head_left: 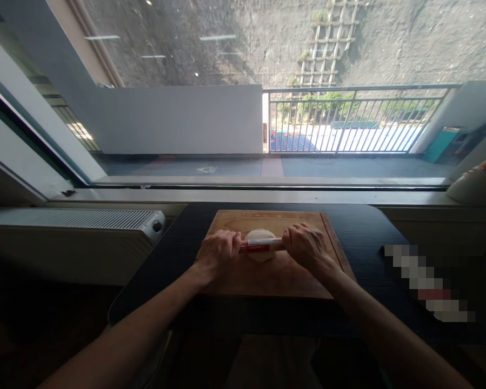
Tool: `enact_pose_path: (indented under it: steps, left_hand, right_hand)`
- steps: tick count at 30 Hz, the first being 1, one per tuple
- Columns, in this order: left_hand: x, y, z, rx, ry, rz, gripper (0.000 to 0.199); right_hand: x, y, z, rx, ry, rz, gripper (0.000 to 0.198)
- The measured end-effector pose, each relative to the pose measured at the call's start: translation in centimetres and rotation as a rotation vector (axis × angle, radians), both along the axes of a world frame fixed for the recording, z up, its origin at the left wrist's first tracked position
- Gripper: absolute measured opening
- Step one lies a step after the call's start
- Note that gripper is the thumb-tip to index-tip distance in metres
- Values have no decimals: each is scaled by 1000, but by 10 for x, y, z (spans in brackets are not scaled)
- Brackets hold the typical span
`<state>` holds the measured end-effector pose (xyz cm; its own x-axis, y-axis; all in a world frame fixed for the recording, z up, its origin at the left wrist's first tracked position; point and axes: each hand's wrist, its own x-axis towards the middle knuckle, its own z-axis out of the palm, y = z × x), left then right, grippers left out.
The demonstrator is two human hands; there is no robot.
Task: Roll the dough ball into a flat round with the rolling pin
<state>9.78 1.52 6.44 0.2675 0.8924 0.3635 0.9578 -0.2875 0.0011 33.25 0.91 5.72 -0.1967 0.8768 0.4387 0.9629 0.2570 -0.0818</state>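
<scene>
Rolling pin (261,245), one, slim, its middle marked in red and white with print too small to read; lying crosswise over the dough, above the cutting board. Left hand (220,246), bare, fingers curled closed round the pin's left end. Right hand (305,243), bare, likewise closed round the right end, with the marked middle exposed between the two. Dough (263,257), one piece, pale, flattened, roundish, on the board beneath the pin, its far and near edges showing on either side. Cutting board (234,283), wooden, brown, a dark line along its right side, lying flat on the table. Table (157,275), black, rounded corners, standing up against the windowsill (267,195). Blurred item (429,283), one, pixelated, grey with a reddish patch, at the table's right side; identity cannot be told. Radiator (72,219), white, grilled top, left of the table, with a dark knob (157,226) at its near right end. Vessel (475,189), pale, rounded, partly cut off, at the sill's right end. Beyond the glass: a low white wall (178,121), a metal railing (340,124), and a rough grey slope (234,48).
</scene>
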Motion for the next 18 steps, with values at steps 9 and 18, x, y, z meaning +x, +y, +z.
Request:
enact_pose_path:
  steps: [9,18]
  left_hand:
    - [1,22,12,-88,9,55,57]
    - [-4,39,8,-165,39,46,62]
  right_hand:
    - [-1,20,18,-216,-35,-36,53]
    - [-5,31,13,-261,-38,-64,53]
